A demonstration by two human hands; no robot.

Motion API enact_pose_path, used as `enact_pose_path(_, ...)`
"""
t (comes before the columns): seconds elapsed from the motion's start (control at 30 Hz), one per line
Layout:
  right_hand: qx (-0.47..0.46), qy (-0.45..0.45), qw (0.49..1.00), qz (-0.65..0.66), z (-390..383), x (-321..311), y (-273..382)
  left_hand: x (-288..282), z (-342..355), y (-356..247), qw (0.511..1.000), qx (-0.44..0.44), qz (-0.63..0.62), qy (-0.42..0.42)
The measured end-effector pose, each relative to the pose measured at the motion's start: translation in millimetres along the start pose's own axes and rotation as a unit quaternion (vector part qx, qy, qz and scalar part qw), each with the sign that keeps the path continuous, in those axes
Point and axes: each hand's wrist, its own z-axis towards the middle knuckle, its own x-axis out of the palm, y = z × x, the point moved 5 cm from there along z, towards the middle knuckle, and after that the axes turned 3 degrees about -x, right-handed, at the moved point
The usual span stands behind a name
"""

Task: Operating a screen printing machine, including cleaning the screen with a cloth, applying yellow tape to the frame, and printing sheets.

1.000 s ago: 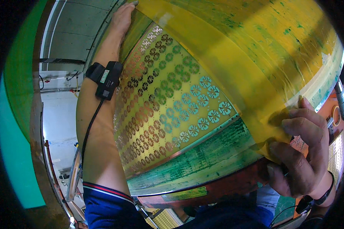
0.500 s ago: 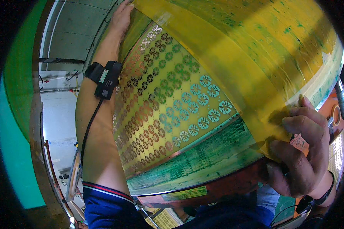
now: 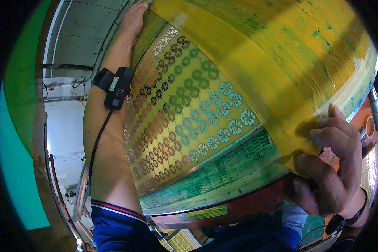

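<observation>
Yellow translucent film (image 3: 248,54): broad sheet with green flecks, lying right of and above centre; its straight edge slants from upper left down to lower right, a hand at each end.
Left hand (image 3: 133,24): far end of that edge, fingers at the film's upper corner, partly out of view; cannot tell if they pinch.
Right hand (image 3: 334,161): near end, fingers bent, tips at the film's lower corner, thumb apart from index finger; cannot tell if clamped.
Span: hands well apart; right one nearer the body, left arm reaching farther.
Flat yellow-green panel with rows of fan-shaped copper and pale-blue marks (image 3: 176,122): left of the film edge, between it and the left forearm, which overlaps it.
Surface: green-stained band (image 3: 222,174) along the panel's near side; dark red rim (image 3: 248,216) below.
Room: tan ring (image 3: 369,126) on the right; teal sheet (image 3: 21,180) far left, pale wall (image 3: 67,138) beside it.
</observation>
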Motion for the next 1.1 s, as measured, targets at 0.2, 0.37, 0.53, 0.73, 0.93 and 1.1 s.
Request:
enact_pose_path(0.2, 0.001, -0.009, 1.0, 0.002, 0, 0, -1, 6, -9, -15, 0.999, 0.031, -0.006, 0.016)
enact_pose_path(0.37, 0.001, -0.004, 1.0, 0.001, -1, 3, 1, 10, -10, -10, 0.999, -0.003, -0.045, 0.024)
enact_pose_path(0.53, 0.002, -0.002, 1.0, 0.011, 1, 2, -2, 8, -6, -5, 0.999, -0.005, -0.04, 0.021)
enact_pose_path(0.73, 0.005, 0.004, 1.0, -0.006, 0, 0, 0, 7, 2, 2, 0.999, 0.012, -0.008, 0.03)
enact_pose_path(0.93, 0.01, 0.008, 1.0, -0.002, 1, 1, 0, 5, -6, -8, 1.0, -0.004, -0.01, 0.004)
enact_pose_path(1.1, 0.016, 0.005, 1.0, -0.003, -1, -4, -2, 13, -4, -16, 0.999, 0.012, -0.022, 0.026)
